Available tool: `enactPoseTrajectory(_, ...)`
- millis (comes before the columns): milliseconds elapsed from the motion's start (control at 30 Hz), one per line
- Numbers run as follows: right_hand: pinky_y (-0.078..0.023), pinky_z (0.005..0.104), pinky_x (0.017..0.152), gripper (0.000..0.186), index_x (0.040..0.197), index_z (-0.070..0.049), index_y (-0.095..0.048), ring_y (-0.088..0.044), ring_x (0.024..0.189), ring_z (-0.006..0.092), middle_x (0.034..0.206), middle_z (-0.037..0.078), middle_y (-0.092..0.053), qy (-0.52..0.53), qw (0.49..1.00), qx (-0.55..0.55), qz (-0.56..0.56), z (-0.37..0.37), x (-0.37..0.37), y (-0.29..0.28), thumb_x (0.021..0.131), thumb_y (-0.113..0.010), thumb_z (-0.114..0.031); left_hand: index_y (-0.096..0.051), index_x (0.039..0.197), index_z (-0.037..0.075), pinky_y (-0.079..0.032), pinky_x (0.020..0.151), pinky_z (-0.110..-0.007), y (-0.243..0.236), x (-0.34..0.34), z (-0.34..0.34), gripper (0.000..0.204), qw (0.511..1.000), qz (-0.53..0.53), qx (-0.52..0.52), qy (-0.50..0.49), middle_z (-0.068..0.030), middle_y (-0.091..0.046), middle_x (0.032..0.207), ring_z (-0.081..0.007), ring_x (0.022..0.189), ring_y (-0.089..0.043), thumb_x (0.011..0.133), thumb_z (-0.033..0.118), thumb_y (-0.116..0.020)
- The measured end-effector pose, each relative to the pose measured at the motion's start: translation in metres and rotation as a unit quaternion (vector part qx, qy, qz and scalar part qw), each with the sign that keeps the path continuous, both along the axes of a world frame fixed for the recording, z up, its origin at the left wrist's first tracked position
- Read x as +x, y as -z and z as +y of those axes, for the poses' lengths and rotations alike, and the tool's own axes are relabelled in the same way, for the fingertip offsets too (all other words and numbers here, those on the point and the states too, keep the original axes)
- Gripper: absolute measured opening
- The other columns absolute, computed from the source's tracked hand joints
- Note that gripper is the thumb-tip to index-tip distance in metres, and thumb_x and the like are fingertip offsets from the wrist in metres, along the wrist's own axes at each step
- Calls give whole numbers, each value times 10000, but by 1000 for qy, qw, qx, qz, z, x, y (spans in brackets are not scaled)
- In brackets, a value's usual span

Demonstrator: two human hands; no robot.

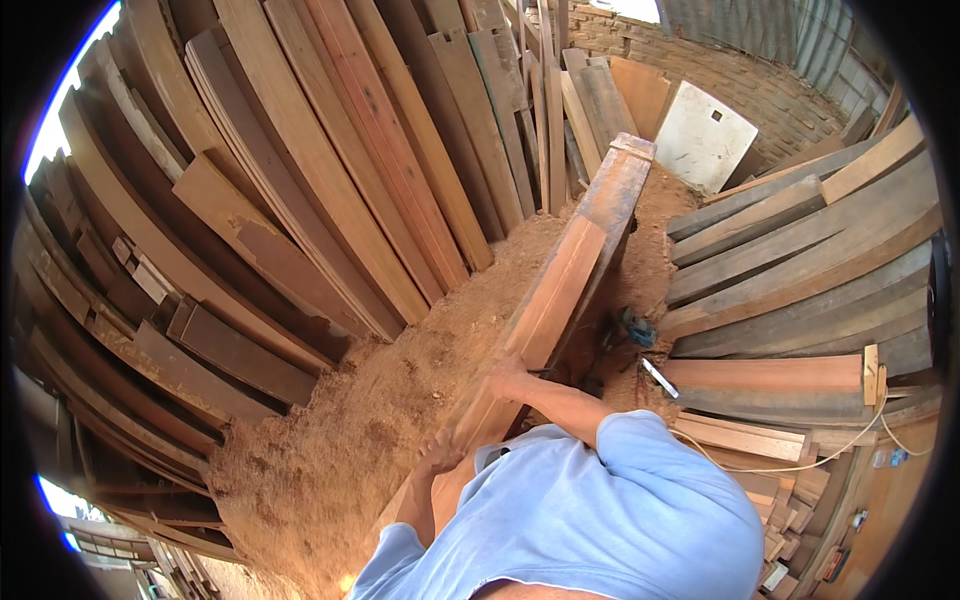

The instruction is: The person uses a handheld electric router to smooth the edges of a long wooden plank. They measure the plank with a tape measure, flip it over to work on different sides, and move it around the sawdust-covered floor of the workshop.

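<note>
A long reddish-brown wooden plank (556, 285) lies along a narrow workbench (617, 190) that runs from the far middle toward me. My left hand (440, 455) is at the plank's left edge near my body, its fingers bent over that edge. Farther up the plank, my right hand (508, 378) grips it, with the fingers only partly visible. A small dark strip shows beside that hand, too small to make out. My light blue shirt covers the near part of the bench.
Tall boards (350, 150) lean along the left. Stacked beams (800, 255) lie at the right, near a blue power tool (637, 328) and a white strip (659, 378). A pale cable (760, 470) crosses the wood. Sawdust (330, 450) covers the floor; a white panel (705, 135) leans far back.
</note>
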State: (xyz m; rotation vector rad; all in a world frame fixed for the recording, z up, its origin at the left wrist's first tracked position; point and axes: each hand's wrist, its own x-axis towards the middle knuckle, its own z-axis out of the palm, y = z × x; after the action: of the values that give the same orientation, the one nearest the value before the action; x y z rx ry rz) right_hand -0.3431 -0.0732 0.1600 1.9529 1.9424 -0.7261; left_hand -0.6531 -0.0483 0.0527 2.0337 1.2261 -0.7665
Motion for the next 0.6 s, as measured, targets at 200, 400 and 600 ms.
enactPoseTrajectory(200,-533,526,917,576,1384,-170,-620,-542,1283,351,1354,116,-614,33,999,21,33,2,0,22,821,-740,-176,-107,1654,133,-143,1217,-671,13,-21,-22,1324,993,-95,15,-69,-322,-152,1663,-546,1520,-160,690,705,-813)
enactPoseTrajectory(400,-557,540,913,531,1369,-124,-640,-628,1245,339,1318,145,-672,24,999,20,36,6,11,29,848,-722,-184,-178,1645,142,-150,1215,-647,-32,24,-61,1223,988,-4,141,-62,-282,-209,1661,-502,1522,-181,728,661,-799)
enactPoseTrajectory(600,-505,490,1020,753,1495,-13,-411,-621,1248,391,1347,286,-619,-34,982,-108,149,30,-18,32,872,-724,-296,-520,1435,15,-435,1051,-530,-18,27,-67,738,923,-231,274,-138,-256,-579,1378,-374,1253,-560,906,493,-709)
